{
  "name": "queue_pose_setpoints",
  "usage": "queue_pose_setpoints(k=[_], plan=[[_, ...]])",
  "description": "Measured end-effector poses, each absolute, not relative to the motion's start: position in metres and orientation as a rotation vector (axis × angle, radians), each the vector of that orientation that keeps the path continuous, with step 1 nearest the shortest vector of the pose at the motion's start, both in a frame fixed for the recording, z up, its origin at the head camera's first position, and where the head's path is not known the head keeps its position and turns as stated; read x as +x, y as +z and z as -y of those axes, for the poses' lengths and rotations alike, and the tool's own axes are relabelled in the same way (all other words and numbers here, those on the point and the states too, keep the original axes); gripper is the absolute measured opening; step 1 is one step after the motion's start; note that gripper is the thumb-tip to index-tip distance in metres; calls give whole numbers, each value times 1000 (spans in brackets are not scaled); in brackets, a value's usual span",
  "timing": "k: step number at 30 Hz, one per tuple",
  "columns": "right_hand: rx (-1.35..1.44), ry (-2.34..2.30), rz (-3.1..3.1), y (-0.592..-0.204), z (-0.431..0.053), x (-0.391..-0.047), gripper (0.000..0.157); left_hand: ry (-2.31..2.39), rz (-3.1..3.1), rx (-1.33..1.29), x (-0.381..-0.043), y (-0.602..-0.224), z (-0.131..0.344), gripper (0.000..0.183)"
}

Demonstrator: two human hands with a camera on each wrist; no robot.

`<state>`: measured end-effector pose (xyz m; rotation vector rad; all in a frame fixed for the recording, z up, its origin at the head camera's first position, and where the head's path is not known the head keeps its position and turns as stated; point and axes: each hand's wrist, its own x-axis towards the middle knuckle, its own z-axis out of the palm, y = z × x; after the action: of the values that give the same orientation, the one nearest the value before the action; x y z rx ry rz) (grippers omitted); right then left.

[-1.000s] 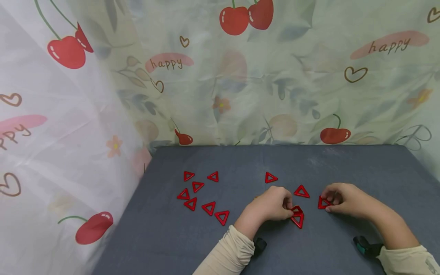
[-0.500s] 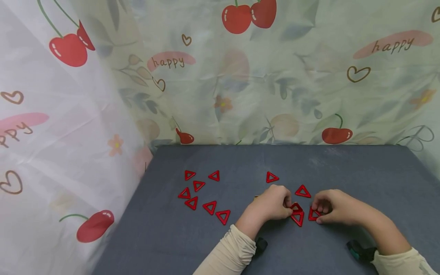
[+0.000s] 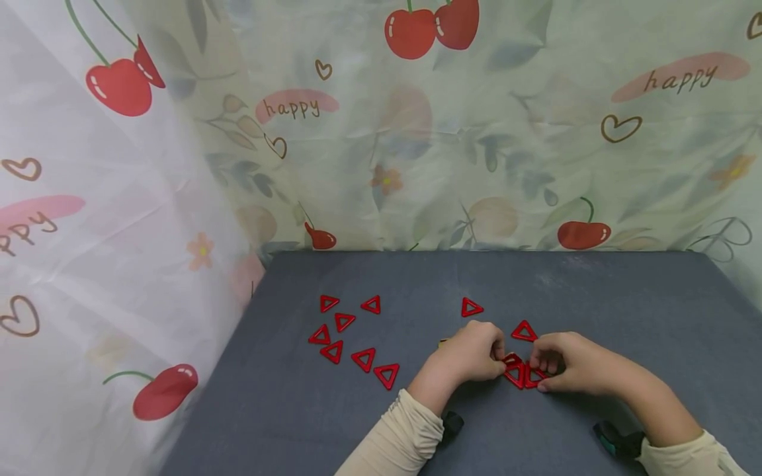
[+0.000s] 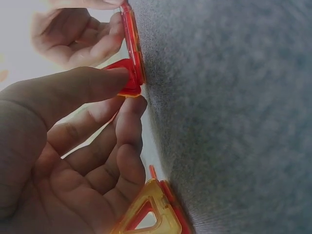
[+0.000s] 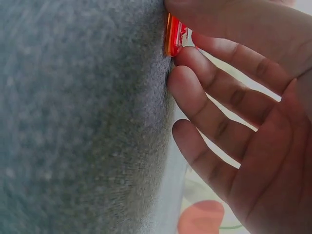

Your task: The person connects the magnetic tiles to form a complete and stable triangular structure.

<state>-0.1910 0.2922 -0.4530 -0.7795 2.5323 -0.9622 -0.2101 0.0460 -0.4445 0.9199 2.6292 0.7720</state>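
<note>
Red triangular magnetic tiles with hollow middles lie on the grey table. My left hand (image 3: 471,352) pinches one tilted red tile (image 4: 127,91) between thumb and fingers. It meets the edge of a flat red tile (image 3: 522,377) just in front of it. My right hand (image 3: 580,362) pinches another red tile (image 3: 527,378), which lies flat right at that flat tile's right side. The fingers partly cover this tile. Beside the left hand's lower fingers, in the left wrist view, stands a yellow triangular tile (image 4: 169,217) with red pieces behind it.
Two loose red tiles, one nearer (image 3: 524,339) and one farther (image 3: 464,307), lie beyond my hands. Several more, such as a red tile (image 3: 387,365), are scattered on the table's left half. A cherry-patterned curtain (image 3: 417,165) hangs behind and at the left.
My right hand has slid its red tile leftward and toward me, up against the flat tile by the left hand. The left hand has stayed in place with its pinch.
</note>
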Motion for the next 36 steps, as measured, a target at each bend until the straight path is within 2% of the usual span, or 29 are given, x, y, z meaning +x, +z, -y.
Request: queue_pose_setpoints(k=[8,36], plan=[[-706,-890,-2609,-452,-296,-189,29,781,-2632,928,-211,-443,-46,19],[-844,-999,-2597,-443,-284,-186,17,780,-2580,948,-211,-442,-46,11]])
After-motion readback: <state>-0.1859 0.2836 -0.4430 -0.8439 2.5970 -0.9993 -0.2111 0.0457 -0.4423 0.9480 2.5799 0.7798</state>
